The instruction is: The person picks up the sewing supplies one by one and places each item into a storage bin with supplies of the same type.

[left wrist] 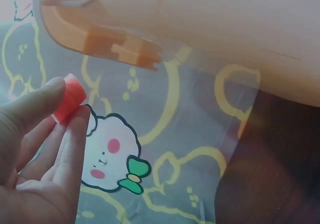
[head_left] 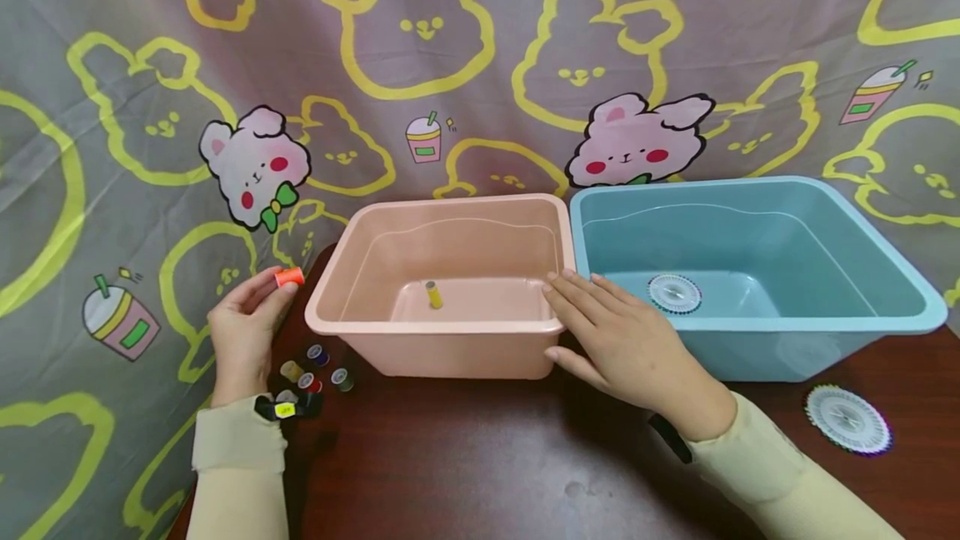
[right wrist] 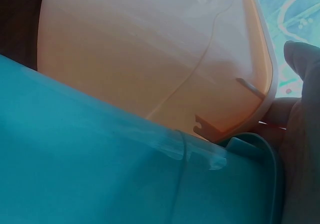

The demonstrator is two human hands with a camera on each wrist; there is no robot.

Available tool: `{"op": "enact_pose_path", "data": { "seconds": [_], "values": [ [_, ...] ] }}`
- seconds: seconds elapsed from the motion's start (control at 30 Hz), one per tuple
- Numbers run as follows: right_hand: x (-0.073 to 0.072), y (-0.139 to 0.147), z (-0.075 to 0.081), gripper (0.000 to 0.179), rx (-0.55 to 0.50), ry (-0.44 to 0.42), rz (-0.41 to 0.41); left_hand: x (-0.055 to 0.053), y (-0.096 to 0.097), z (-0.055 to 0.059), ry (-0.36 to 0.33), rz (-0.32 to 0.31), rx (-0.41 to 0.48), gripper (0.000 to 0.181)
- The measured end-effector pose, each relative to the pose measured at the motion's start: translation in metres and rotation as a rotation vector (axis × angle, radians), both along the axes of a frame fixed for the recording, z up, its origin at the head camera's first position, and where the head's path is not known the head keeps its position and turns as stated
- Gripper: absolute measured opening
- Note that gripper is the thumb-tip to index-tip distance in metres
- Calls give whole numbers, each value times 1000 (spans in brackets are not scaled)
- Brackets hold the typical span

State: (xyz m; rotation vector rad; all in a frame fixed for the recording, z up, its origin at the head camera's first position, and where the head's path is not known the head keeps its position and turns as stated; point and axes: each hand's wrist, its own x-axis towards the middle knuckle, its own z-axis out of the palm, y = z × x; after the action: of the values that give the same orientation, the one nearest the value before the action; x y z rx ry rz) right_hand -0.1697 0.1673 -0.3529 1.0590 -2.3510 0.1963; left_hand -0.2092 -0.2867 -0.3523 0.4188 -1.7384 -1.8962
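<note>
Spool (head_left: 289, 277), orange-red, pinched in your left hand (head_left: 246, 325), thumb against fingertips, just outside the left rim of the pink bin (head_left: 442, 327); left wrist view has it apart from the wall. Your right hand (head_left: 626, 348) has fingers extended, slightly spread, over the corner where that bin meets the blue bin (head_left: 765, 324), thumb at the pink front side. Can't tell how hard it presses.

Main risk, I'd say: small round item, fingertip-only pinch. Squeeze it off-centre or clip the rim and it could pop out, roll across the table (head_left: 465, 457) or drop by the curtain (head_left: 45, 273).

Second: your left cuff (head_left: 236, 433) and strap (head_left: 264, 407) sit right by the loose blue spool (head_left: 318, 355), red spool (head_left: 310, 382), dark green spool (head_left: 342, 380) and pale yellow spool (head_left: 291, 371). A low sweep of that wrist could scatter them; lift it first.

Third: leaning on the rims with your right hand could shift either bin. In the pink one, the bright yellow spool (head_left: 434, 296) looks to be standing on end, so a jolt might topple it.

Pins too: one pin wheel (head_left: 674, 294) lies in the blue bin near your right hand; a second pin wheel (head_left: 848, 419) is on the table beyond your right sleeve (head_left: 780, 469). Swing that arm outward carelessly and you could snag it.
</note>
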Motion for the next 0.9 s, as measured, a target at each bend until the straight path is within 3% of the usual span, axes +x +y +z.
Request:
{"op": "enact_pose_path", "data": {
  "seconds": [0.27,0.53,0.9],
  "values": [
    [1,0,0,78,0,0,0,0,7,14,-12,-40,-3,48],
    [1,1,0,80,-2,6,-4,1,21,24,61,-128,-36,41],
    [1,1,-1,78,4,10,-1,8,32,28,76,-187,-41,41]
  ]
}}
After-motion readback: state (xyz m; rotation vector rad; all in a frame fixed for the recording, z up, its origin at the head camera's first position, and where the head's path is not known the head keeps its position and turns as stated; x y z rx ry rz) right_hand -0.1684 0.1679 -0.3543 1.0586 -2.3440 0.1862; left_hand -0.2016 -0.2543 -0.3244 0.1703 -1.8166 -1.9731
